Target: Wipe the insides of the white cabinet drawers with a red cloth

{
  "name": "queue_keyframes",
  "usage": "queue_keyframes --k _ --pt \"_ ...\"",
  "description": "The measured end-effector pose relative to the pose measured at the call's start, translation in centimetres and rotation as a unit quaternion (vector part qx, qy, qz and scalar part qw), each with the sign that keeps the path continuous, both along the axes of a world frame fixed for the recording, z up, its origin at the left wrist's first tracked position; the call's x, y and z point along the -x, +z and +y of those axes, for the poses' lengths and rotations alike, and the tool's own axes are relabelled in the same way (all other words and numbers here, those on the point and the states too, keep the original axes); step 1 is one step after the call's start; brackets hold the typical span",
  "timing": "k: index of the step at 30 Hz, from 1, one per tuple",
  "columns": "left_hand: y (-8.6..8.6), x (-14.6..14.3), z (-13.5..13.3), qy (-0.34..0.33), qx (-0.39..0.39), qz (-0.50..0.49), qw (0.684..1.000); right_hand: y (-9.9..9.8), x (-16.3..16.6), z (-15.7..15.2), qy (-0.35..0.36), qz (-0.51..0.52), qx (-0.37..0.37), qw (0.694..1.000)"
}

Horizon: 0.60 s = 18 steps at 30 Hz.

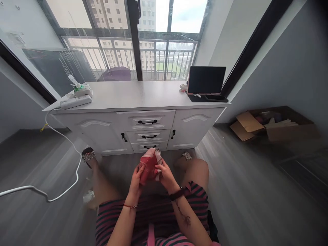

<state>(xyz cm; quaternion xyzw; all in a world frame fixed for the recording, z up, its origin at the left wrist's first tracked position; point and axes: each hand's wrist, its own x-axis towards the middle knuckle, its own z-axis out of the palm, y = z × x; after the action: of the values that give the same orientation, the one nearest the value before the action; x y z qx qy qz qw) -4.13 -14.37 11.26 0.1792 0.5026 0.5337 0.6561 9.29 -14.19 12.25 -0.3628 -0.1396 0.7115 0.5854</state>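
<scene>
Over my lap, both hands hold a small red and pink cloth item (150,165) with a pale trim. My left hand (137,177) grips its left side with curled fingers. My right hand (165,174) pinches its right edge, where the pale trim shows. I sit with my knees apart, wearing a striped dress (153,212). A red string circles my left wrist and a dark band my right.
A white cabinet (143,118) with drawers stands in front, under a window. On it lie a power strip (76,101), a wipes pack (82,89) and a tablet (206,80). A white cable (64,184) trails on the floor at left. An open cardboard box (274,126) sits at right.
</scene>
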Motion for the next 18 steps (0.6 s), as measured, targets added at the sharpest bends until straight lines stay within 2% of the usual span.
queue_keyframes --k 3,6,9,11,13,15,18 --pt "0.8 0.7 -1.1 0.008 -0.023 -0.010 1.000 0.9 -0.1 -1.0 0.007 0.003 -0.007 1.000" --pt "1.8 1.0 -2.2 -0.014 -0.099 0.050 0.994 1.6 0.1 -1.5 0.017 -0.030 -0.029 0.999" --pt "2.6 1.0 -2.9 -0.043 -0.157 0.156 0.974 2.2 0.5 -2.0 0.018 -0.117 -0.068 0.991" --pt "2.9 1.0 -3.3 -0.063 -0.157 0.191 0.967 2.8 0.7 -2.5 0.009 -0.180 -0.098 0.979" --pt "3.0 0.9 -3.6 -0.097 -0.122 0.144 0.977 3.5 0.6 -3.0 0.006 -0.215 -0.116 0.970" --pt "3.0 1.0 -3.8 -0.118 -0.059 0.037 0.991 4.2 0.1 -3.3 0.018 -0.213 -0.117 0.970" --pt "3.2 1.6 -4.2 -0.094 0.021 -0.127 0.987 5.0 -1.0 -3.6 0.035 -0.177 -0.103 0.978"
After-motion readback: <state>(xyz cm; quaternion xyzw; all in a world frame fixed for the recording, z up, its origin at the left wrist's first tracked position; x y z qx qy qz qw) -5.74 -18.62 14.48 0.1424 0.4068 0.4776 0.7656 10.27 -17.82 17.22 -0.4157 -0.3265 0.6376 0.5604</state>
